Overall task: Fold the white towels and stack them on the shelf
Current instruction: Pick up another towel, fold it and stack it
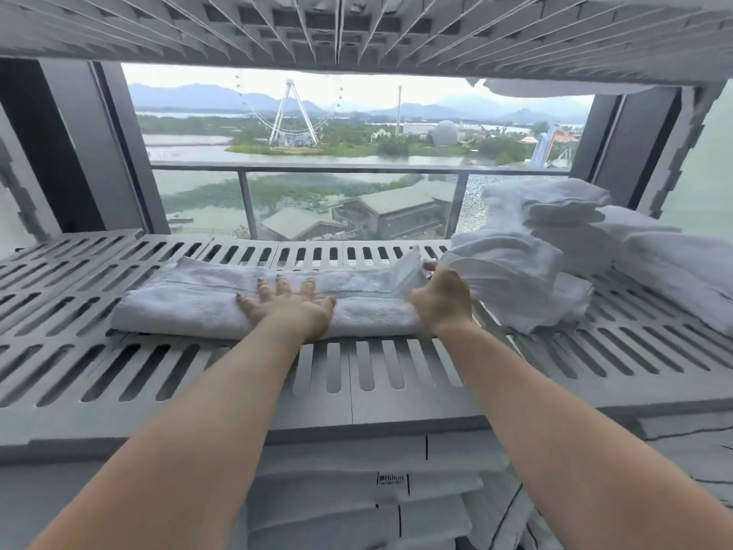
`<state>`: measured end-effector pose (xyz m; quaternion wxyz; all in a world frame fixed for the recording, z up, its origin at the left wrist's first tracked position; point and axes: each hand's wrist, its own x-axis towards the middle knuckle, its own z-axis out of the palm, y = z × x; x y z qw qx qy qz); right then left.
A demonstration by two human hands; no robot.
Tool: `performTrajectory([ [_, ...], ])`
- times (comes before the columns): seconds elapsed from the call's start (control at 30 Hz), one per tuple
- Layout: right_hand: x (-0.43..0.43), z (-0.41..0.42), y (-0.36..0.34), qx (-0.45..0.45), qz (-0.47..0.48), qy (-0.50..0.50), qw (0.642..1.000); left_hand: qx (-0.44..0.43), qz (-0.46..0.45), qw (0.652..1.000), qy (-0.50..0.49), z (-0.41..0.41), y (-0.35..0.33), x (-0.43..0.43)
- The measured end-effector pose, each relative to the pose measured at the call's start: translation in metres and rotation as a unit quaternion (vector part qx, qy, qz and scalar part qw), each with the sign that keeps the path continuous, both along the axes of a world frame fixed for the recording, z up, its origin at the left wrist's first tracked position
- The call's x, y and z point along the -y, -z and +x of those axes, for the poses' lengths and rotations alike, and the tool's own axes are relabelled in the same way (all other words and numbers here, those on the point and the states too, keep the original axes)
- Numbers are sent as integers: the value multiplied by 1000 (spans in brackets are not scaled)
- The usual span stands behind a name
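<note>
Left hand (291, 307) flat on towel (178, 299), right hand (442, 297) seemingly around its end

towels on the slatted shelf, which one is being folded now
The long towel laid across the middle of the shelf: the left hand presses flat on it and the right hand grips its raised end. The other towels lie heaped at the right.

Bare forearms (222, 391), with dark-polished nails on the left grip (291, 307).

Two hands (289, 307) (440, 299), several white towels (198, 295)
</note>
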<state>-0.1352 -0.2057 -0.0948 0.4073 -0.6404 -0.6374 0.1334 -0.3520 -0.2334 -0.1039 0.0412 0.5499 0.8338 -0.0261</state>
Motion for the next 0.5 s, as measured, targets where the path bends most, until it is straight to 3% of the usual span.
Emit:
performTrajectory([
  [0.23,-15,-3,-12,-157,-47,-23,986,18,-1,1000,1,0,1,2],
  [0.4,-19,-28,-33,-203,29,-36,978,147,29,987,62,-33,-13,-4],
  [0.5,-20,-63,-48,-225,73,-49,970,49,41,995,80,-63,-5,2],
])
